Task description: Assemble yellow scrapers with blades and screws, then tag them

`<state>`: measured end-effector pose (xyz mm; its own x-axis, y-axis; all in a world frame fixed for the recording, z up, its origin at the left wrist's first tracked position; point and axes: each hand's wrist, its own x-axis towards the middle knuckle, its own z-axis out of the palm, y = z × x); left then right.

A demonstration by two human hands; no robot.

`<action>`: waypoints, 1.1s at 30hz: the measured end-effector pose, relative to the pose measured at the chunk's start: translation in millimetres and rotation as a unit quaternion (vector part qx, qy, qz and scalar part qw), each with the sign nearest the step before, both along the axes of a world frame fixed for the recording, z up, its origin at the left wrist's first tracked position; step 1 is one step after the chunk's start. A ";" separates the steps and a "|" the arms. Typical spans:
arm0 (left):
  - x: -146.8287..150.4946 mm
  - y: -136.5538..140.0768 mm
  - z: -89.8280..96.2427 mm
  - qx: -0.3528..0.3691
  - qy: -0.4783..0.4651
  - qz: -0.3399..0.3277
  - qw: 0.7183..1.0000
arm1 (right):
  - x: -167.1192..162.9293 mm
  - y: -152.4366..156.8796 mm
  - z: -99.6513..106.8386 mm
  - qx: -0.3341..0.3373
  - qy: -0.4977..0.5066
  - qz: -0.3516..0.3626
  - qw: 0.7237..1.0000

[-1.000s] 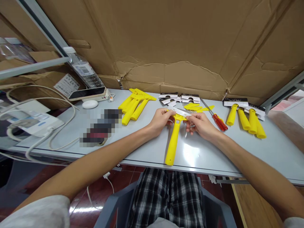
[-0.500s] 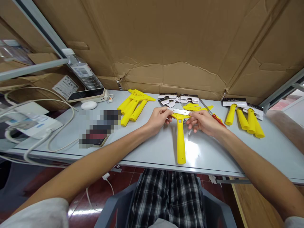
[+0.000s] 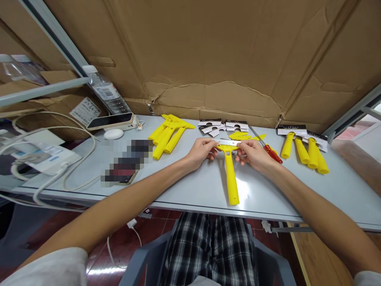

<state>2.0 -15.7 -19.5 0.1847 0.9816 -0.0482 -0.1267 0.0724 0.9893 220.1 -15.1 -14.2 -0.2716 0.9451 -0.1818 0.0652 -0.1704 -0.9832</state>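
Both hands hold a yellow plastic scraper (image 3: 230,174) by its T-shaped head, just above the grey table (image 3: 193,186). My left hand (image 3: 202,151) pinches the left end of the head, my right hand (image 3: 253,154) the right end. A thin metal blade (image 3: 228,142) lies along the top of the head between my fingertips. The scraper's handle points toward me, with its tip near the table's front edge.
A heap of yellow scraper bodies (image 3: 168,133) lies left of my hands. Blade packs (image 3: 226,126) and yellow cover pieces (image 3: 242,136) sit behind them. A red-handled screwdriver (image 3: 269,150) and several capped scrapers (image 3: 308,150) lie right. A phone (image 3: 110,120), water bottle (image 3: 105,92) and cables (image 3: 53,174) are far left.
The scraper's handle has swung from pointing lower left to pointing slightly right of straight down. Both hands stayed on the head with the blade.
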 end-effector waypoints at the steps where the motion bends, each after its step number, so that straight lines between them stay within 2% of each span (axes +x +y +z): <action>1: -1.5 0.3 1.6 -0.011 -0.006 -0.012 1.000 | 1.2 -0.1 -0.1 0.005 -0.001 0.007 1.000; 5: -7.0 2.9 4.8 -0.052 -0.025 -0.036 0.998 | 4.6 -1.0 -1.4 0.008 -0.007 0.026 1.000; 9: -7.4 4.7 3.9 -0.071 -0.017 0.005 0.997 | 2.7 -1.6 -1.8 -0.027 -0.015 0.022 0.999; 12: -5.9 3.1 2.9 -0.063 -0.011 0.026 0.998 | -0.7 -2.0 -0.8 -0.035 -0.006 -0.001 0.999; 20: -1.7 -2.8 -1.3 0.005 0.005 0.022 1.000 | -6.0 -2.5 -2.6 -0.027 0.047 -0.064 0.996; 27: -2.1 0.2 6.5 -0.063 -0.020 0.019 0.998 | -5.4 -1.2 -0.3 -0.003 0.049 -0.084 0.995; 33: -4.8 2.4 5.6 -0.041 -0.003 0.044 0.998 | -0.1 1.7 -1.2 -0.002 0.030 -0.044 0.999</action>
<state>-2.7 -13.3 -13.9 0.0983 0.9869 -0.1279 -0.1420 0.1411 0.9798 220.0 -13.4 -15.4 -0.1973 0.9651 -0.1721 -0.0097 -0.1775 -0.9841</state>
